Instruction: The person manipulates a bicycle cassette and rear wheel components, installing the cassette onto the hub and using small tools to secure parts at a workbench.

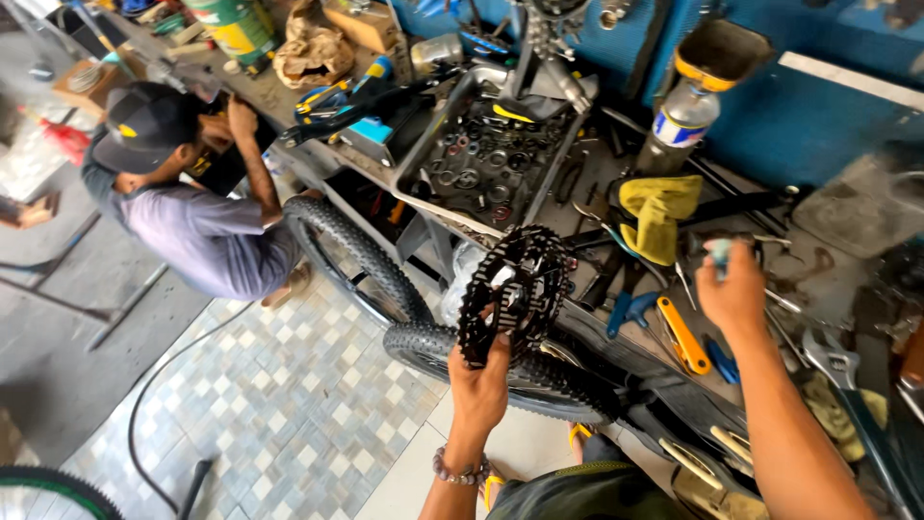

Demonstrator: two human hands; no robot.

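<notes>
My left hand (481,380) holds up a black toothed bicycle cassette (510,294) by its lower edge, above a knobby tyre (500,371). My right hand (736,289) reaches over the cluttered workbench (828,279) and is closed on a small pale blue-green object (719,252); what it is cannot be made out. A beaded bracelet sits on my left wrist.
A metal tray (486,159) of small bike parts lies on the bench, with a yellow rag (659,212), orange-handled tool (683,337), blue-handled pliers (630,310) and wrench (837,361). Another tyre (351,255) leans by the bench. A person in a cap (183,193) crouches at left.
</notes>
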